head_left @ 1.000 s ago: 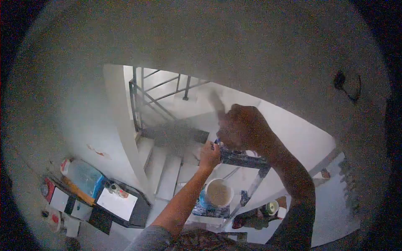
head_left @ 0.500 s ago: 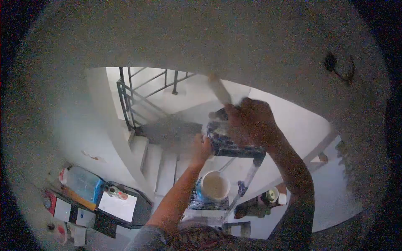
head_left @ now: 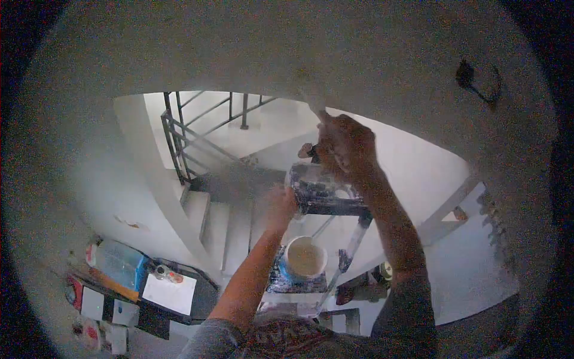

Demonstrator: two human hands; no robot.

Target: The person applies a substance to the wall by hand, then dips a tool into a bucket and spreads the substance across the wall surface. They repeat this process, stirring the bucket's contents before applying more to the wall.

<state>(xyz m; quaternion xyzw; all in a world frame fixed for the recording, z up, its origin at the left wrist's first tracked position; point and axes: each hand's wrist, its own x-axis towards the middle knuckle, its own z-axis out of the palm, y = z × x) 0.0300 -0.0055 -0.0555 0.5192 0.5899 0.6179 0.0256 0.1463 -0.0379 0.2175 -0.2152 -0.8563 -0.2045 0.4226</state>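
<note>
My right hand (head_left: 347,146) is raised, its fingers wrapped round a brush-like tool (head_left: 311,102) whose far end blurs against the ceiling surface (head_left: 287,54). Low and to the left, my left hand (head_left: 282,203) is closed on the edge of the paint-stained ladder top (head_left: 329,197). On a lower step of the ladder stands a white bucket (head_left: 305,257) with beige liquid inside. It lies below both hands.
A dark metal railing (head_left: 173,137) and stairs (head_left: 216,230) are at the left. Further down-left is a table with a white sheet (head_left: 169,293) and a clear blue-edged container (head_left: 119,266). Dark wires (head_left: 478,84) hang from the ceiling at upper right.
My right hand has moved up and slightly left with the tool, which now meets the ceiling higher up. My left hand stays at the ladder top. The view has shifted slightly.
</note>
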